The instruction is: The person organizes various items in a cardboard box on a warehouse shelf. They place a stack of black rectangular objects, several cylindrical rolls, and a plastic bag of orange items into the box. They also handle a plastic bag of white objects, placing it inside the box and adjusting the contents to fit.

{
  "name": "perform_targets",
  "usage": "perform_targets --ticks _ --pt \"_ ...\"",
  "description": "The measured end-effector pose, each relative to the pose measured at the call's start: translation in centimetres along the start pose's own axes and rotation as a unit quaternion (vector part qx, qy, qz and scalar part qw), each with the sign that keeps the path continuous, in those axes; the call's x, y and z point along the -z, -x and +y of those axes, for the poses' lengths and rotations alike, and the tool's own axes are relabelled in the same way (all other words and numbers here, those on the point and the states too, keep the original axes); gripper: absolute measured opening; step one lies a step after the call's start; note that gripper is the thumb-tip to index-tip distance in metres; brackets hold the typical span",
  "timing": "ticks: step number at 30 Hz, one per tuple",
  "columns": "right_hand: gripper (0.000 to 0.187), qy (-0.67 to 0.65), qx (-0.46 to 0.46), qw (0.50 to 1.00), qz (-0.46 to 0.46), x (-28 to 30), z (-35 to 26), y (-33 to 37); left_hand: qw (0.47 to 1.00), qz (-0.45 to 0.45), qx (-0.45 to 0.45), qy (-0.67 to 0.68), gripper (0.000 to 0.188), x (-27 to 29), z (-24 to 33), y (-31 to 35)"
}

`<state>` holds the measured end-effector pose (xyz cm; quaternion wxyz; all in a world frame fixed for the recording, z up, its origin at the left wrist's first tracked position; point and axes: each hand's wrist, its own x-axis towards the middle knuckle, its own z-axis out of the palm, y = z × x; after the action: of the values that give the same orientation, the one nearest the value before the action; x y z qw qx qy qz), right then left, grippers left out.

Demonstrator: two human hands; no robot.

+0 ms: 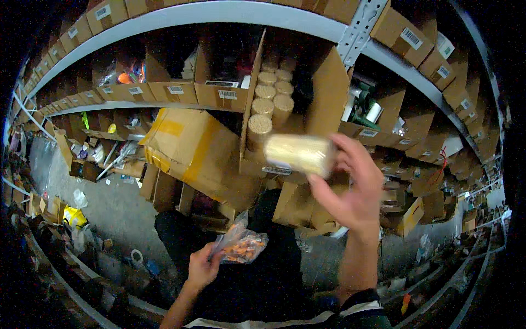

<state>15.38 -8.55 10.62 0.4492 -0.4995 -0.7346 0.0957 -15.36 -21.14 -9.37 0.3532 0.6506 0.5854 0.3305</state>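
My right hand (356, 181) grips one end of a pale cylindrical pack of thin wooden sticks (296, 152), perhaps toothpicks, lying sideways and slightly blurred. It is held in front of an open cardboard bin (331, 88) on the shelf. Inside that bin stand several similar packs (272, 98), upright in two rows, their stick ends showing. Lower down, my left hand (204, 266) pinches the top of a clear plastic bag (244, 245) with small orange pieces in it. The bag hangs over my dark clothing, apart from the shelf.
A large taped carton (192, 148) juts out tilted left of the stick bin. Neighbouring bins hold green and white rolls (366, 109) and orange items (130, 77). A white metal shelf beam (219, 13) runs above. Bags and scraps lie on the grey floor (118, 208).
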Motion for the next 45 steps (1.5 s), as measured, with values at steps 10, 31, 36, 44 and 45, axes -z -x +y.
perform_targets --ticks 10,31,36,44,45 --pt "0.041 0.264 -0.064 0.945 -0.180 -7.8 2.9 -8.1 0.999 0.037 -0.023 0.028 0.024 0.8 0.4 0.7" --pt "0.026 -0.030 -0.340 0.940 -0.018 -9.7 22.7 13.9 1.000 0.000 -0.006 -0.023 0.021 -0.1 -0.4 -0.7" --pt "0.041 0.050 -0.373 0.916 -0.138 -18.5 31.7 16.0 0.999 0.012 -0.003 -0.038 0.018 -0.3 0.5 -0.9" --pt "0.070 0.245 -0.385 0.867 -0.199 -19.2 36.2 11.7 0.993 0.041 0.105 0.040 0.020 -1.0 -1.5 1.9" --pt "0.070 0.373 -0.331 0.848 -0.179 -19.7 37.4 11.9 0.985 0.041 0.151 0.068 0.021 -1.1 -1.9 2.1"
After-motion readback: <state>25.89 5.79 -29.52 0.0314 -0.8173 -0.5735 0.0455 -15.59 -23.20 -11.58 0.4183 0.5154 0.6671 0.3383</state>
